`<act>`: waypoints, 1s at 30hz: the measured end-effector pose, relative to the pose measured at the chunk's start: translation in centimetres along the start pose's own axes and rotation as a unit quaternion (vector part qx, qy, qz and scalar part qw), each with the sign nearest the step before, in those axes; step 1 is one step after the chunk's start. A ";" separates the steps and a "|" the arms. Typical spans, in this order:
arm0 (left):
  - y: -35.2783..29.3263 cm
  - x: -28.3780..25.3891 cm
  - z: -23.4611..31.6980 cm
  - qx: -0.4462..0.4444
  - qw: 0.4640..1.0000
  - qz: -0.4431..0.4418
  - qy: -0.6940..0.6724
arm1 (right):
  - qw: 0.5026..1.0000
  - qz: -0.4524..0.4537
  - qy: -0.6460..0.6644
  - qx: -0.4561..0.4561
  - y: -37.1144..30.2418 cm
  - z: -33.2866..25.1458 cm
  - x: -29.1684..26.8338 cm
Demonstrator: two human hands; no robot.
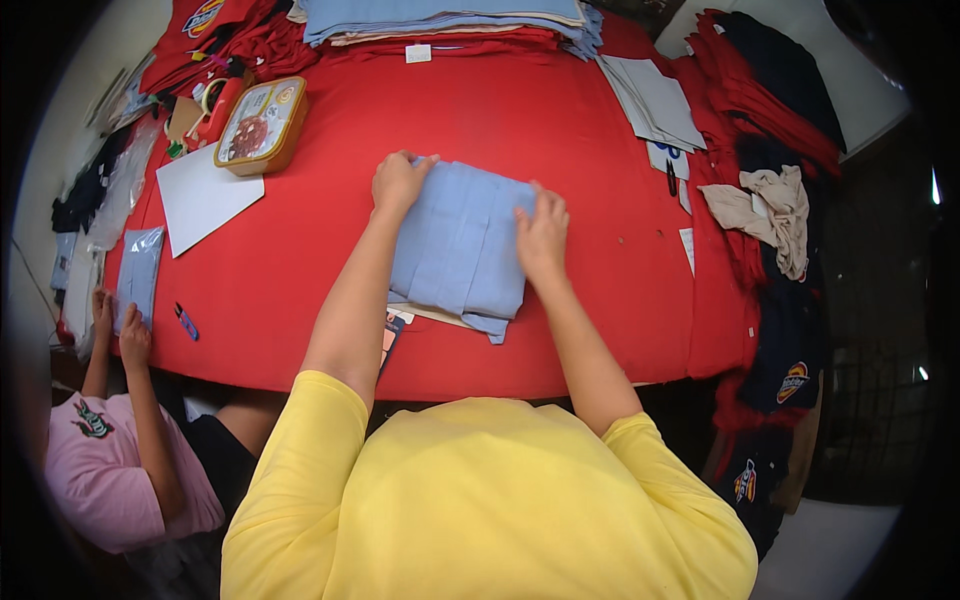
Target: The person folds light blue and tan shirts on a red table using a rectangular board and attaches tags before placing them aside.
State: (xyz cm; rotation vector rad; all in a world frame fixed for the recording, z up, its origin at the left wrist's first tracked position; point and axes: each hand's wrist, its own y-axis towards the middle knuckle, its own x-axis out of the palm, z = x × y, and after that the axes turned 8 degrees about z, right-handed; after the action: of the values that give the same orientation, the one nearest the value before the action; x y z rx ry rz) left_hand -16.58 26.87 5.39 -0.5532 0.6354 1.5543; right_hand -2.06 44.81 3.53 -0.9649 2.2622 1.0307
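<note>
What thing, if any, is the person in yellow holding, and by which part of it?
Folded blue cloth: the left grip is at its upper left corner, the right grip at its upper right edge. Whether they pinch or only press cannot be told.

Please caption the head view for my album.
Left hand and right hand touch a folded blue garment on a red tabletop.

Room beyond blue garment [455, 240]; tub [262, 122] left; far right unclear.

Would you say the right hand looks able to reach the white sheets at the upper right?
Probably yes: only flat red tabletop lies between the right hand and the white sheets, though that hand is at the folded blue garment.
</note>
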 end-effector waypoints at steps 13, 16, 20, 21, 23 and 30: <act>1.7 -1.4 -5.4 -0.007 0.987 -0.122 -0.105 | 0.991 -0.075 0.055 0.093 0.9 0.7 -0.3; -3.5 -5.5 -9.4 0.097 0.989 -0.105 -0.049 | 0.982 -0.136 0.004 0.127 -3.4 -0.4 -5.0; -11.9 -8.1 -9.4 -0.065 0.963 -0.234 -0.115 | 0.884 -0.169 0.247 0.359 -10.1 -1.1 -6.5; -13.1 -7.6 -10.2 -0.071 0.966 -0.179 -0.175 | 0.858 -0.143 0.314 0.381 -11.2 -0.9 -5.6; -14.1 -7.1 -11.1 -0.048 0.973 -0.136 -0.182 | 0.864 -0.135 0.312 0.372 -11.9 -0.8 -4.8; -15.1 -6.7 -12.0 0.018 0.984 -0.087 -0.153 | 0.925 -0.131 0.176 0.310 -12.5 -0.8 -4.0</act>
State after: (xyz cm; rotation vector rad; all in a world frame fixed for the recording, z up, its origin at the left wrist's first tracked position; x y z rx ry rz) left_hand -1.25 14.39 0.09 -0.3236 0.3695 1.4231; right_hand 9.83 39.91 0.99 -1.1740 2.4046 -0.0030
